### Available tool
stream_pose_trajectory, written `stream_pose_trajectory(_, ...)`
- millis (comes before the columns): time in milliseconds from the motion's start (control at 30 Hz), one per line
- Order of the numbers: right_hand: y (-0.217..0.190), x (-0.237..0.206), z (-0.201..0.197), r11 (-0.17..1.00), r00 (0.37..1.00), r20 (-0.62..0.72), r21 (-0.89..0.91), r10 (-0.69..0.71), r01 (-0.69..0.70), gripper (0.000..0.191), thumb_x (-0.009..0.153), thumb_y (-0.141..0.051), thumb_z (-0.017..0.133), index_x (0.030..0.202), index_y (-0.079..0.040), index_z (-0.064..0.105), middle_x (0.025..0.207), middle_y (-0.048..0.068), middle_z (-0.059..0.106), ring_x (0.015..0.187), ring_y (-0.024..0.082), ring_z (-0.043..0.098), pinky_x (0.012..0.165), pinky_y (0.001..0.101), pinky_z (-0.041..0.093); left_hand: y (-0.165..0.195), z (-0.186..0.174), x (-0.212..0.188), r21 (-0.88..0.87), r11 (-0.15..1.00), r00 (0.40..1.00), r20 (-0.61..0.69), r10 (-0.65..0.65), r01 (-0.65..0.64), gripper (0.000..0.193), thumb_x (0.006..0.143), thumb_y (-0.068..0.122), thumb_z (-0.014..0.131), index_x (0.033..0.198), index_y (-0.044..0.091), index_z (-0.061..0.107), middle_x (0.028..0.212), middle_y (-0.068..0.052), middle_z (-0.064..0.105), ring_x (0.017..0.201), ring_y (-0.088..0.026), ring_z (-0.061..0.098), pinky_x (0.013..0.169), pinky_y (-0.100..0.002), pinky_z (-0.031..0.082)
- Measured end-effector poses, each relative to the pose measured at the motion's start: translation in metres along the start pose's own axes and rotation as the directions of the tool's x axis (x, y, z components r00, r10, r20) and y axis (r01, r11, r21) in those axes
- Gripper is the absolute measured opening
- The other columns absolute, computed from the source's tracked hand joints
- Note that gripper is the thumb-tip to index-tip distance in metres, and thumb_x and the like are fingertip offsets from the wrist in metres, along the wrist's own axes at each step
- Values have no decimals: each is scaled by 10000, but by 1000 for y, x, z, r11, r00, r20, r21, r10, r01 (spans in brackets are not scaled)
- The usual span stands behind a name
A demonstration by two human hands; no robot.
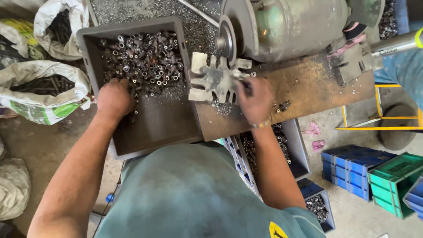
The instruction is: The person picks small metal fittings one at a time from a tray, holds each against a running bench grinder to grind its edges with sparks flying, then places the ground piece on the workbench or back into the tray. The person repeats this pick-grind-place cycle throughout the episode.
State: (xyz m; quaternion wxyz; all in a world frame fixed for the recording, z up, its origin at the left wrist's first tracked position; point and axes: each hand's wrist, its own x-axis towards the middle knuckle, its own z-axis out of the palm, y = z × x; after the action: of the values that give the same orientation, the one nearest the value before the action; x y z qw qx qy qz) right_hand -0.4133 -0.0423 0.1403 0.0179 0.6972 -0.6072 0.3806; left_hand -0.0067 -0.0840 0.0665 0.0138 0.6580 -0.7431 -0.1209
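The left hand digs into shiny metal tubes in a gray bin, grip hidden. The right hand pinches one small part by the round wheel.

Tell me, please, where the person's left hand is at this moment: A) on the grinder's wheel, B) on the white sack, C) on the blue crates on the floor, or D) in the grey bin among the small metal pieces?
D: the left hand reaches into the grey bin, resting on the heap of small metal pieces.
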Motion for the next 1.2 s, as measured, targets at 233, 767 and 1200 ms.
stream_pose_trajectory(233,-61,-36,-17,959,960,281,272,2,-82,400,794,-202,878,1116,-46,698,1106,134,721,912,293,711,829,391,575,91,-8,-50,-837,535,985,164,46,114,271,792,87,755,1055,26,731,988,-83,758,913,-157,716,840,-305,575)
stream_pose_trajectory(767,-5,-5,24,999,998,42,-3,43,-43,304,874,-226,863,1045,-46,686,942,151,737,830,334,716,787,428,566,57,0,-30,-144,981,980,-165,108,-132,322,831,214,746,1084,19,708,1042,-205,715,959,-366,703,810,-454,588)
stream_pose_trajectory(1200,4,14,32,993,995,23,-77,95,-93,350,869,-269,881,967,-33,642,889,149,709,800,351,685,744,447,550,0,35,-29,171,981,996,1,-90,88,225,952,139,541,1066,36,706,1042,-182,698,961,-371,695,741,-477,591)
